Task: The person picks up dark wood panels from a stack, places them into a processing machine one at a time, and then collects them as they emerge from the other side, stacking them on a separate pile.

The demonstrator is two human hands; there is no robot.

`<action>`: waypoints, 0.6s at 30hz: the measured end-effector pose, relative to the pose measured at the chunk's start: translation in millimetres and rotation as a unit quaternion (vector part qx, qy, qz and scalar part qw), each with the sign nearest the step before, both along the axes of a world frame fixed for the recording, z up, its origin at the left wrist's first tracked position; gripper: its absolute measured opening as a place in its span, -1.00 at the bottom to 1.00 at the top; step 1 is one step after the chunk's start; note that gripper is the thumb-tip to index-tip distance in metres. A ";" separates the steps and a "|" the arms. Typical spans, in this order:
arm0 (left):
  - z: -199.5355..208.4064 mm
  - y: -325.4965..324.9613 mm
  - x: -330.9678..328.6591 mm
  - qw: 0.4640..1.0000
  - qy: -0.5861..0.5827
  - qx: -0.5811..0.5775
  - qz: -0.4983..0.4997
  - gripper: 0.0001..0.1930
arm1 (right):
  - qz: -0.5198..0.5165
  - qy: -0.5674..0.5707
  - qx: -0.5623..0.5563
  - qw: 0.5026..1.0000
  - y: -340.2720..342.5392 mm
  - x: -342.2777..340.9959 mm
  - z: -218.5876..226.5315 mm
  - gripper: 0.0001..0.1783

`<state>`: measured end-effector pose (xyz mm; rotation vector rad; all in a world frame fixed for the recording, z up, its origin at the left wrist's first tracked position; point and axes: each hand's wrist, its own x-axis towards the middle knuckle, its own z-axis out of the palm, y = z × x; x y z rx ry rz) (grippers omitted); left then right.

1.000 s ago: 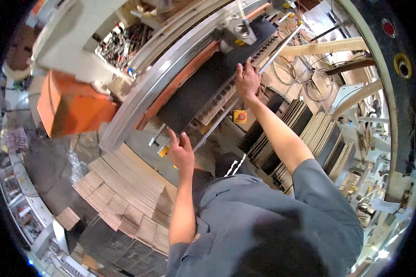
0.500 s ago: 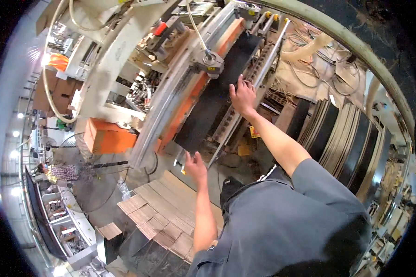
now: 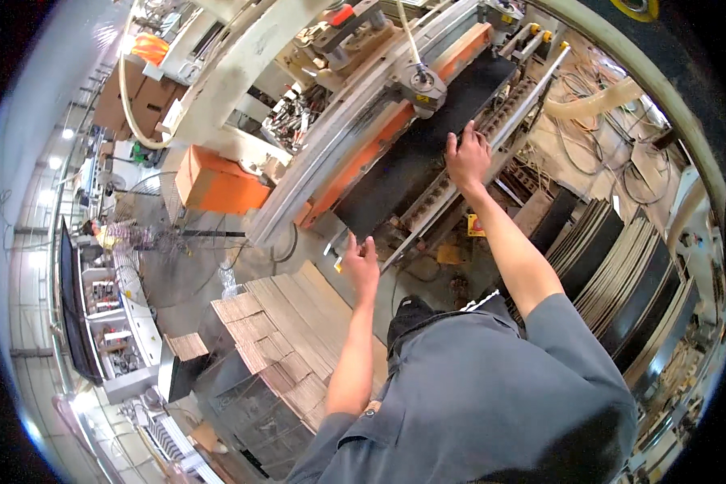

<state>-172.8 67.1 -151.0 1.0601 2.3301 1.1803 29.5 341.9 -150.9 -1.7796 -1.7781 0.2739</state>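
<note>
A long black sheet (image 3: 419, 153) lies on the feed bed of a big machine with orange side rails (image 3: 363, 161). My right hand (image 3: 468, 155) rests flat on the sheet's right edge, fingers spread, beside a metal roller rail (image 3: 492, 137). My left hand (image 3: 361, 260) hovers just below the sheet's near end, fingers apart and holding nothing, close to a small metal bracket. Both forearms reach up from my grey shirt.
Stacks of brown cardboard sheets (image 3: 290, 331) stand at lower left. Dark sheets (image 3: 629, 266) lean on edge at the right. An orange box (image 3: 218, 184) sits left of the machine, with cables and a pale hose (image 3: 597, 101) at upper right.
The view has tilted, so the machine sits higher and further right. My right hand has stayed on the black sheet; my left hand remains near the sheet's near end.
</note>
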 end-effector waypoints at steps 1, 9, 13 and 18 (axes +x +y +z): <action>7.7 3.3 4.7 1.000 -0.006 -0.006 -0.001 -0.32 | -0.002 -0.002 -0.002 1.000 1.7 1.1 -3.3 -0.22; 4.0 2.0 3.6 0.999 -0.001 0.003 0.032 -0.36 | -0.001 0.002 0.012 1.000 -0.9 -0.6 -1.4 -0.21; -7.0 6.3 -5.1 0.998 0.063 -0.020 0.009 -0.32 | -0.016 -0.019 0.027 0.999 5.7 3.2 -9.0 -0.22; -17.9 1.7 -5.0 0.998 0.051 0.009 0.020 -0.30 | -0.019 -0.011 -0.017 1.000 0.8 -2.2 1.6 -0.22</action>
